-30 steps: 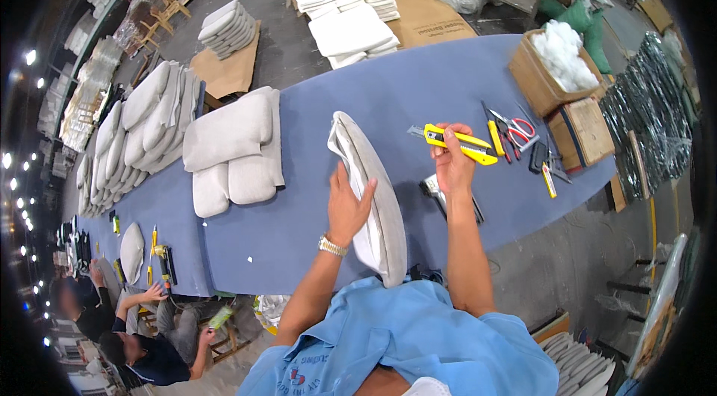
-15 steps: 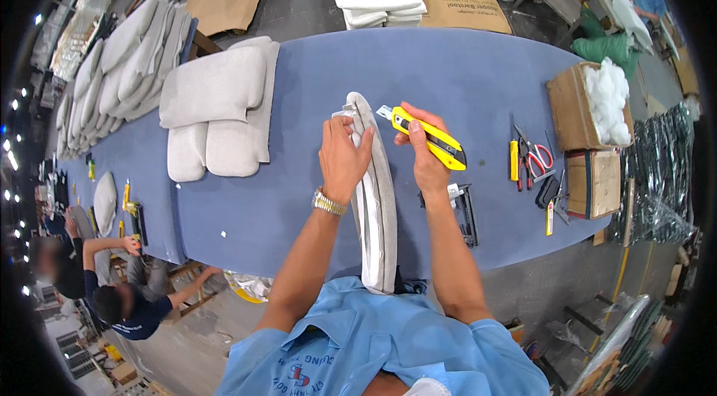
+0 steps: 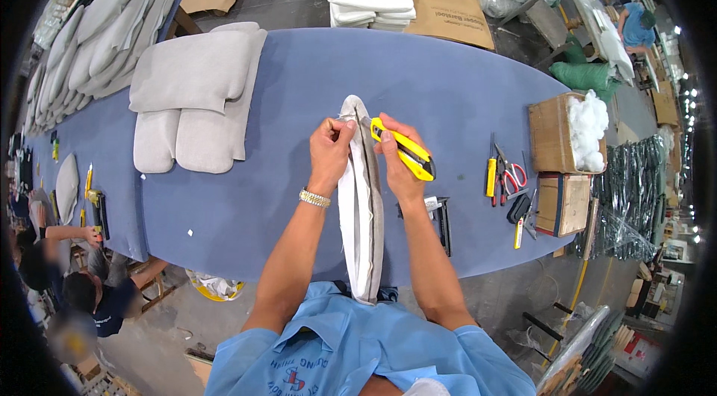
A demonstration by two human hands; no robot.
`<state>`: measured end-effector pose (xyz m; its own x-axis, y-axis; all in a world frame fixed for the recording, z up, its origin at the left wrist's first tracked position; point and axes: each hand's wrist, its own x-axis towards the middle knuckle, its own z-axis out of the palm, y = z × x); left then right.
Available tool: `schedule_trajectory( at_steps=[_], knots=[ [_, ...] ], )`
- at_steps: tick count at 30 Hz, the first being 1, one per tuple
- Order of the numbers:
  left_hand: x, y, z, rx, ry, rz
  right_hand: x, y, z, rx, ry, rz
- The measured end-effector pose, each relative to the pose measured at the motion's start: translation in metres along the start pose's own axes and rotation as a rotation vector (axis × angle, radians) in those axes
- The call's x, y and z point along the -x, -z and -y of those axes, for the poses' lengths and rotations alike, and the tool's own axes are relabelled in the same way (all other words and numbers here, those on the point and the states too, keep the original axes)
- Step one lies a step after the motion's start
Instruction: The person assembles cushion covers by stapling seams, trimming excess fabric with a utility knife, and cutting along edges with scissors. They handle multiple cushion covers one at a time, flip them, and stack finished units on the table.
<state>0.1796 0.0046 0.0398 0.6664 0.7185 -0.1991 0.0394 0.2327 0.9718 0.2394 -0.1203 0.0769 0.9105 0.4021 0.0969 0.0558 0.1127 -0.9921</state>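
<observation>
A grey fabric cushion [image 3: 377, 224] stands on edge between my arms, its near end against my shirt and its white underside turned left. My left hand [image 3: 330, 153] pinches the fabric edge near the cushion's far end. A yellow box cutter [image 3: 412, 155] is in my right hand [image 3: 402, 166], with its blade end at the cushion's edge, close to my left fingers. Exactly where the blade tip meets the cushion is hard to make out.
Grey cushions [image 3: 183, 82] lie stacked at left on the blue table [image 3: 299, 82]. Right of me are a black staple gun [image 3: 444, 226], pliers [image 3: 512, 179], a yellow-handled screwdriver [image 3: 491, 176] and a carton of white stuffing [image 3: 553, 127]. Co-workers [image 3: 112, 299] work at far left.
The box cutter has moved left, from beside the cushion to its edge. My left hand has shifted slightly, and the cushion is turned to show more of its seam. The whole view has swung right.
</observation>
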Motion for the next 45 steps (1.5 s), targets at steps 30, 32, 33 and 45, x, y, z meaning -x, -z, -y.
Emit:
schedule_trajectory(
  at_steps=[30,32,33,45],
  knots=[
    [-0.008,0.014,0.014,0.114,0.003,0.016,0.02,-0.01,0.015,0.37,0.248,0.054],
    [-0.006,0.014,0.01,0.134,0.004,0.007,0.03,-0.006,0.016,0.354,0.257,0.049],
    [-0.004,0.014,0.009,0.124,0.002,0.007,0.036,-0.004,0.014,0.345,0.253,0.044],
    [-0.009,0.022,-0.012,-0.322,-0.138,0.101,0.04,0.006,0.028,0.339,0.288,0.083]
  ],
)
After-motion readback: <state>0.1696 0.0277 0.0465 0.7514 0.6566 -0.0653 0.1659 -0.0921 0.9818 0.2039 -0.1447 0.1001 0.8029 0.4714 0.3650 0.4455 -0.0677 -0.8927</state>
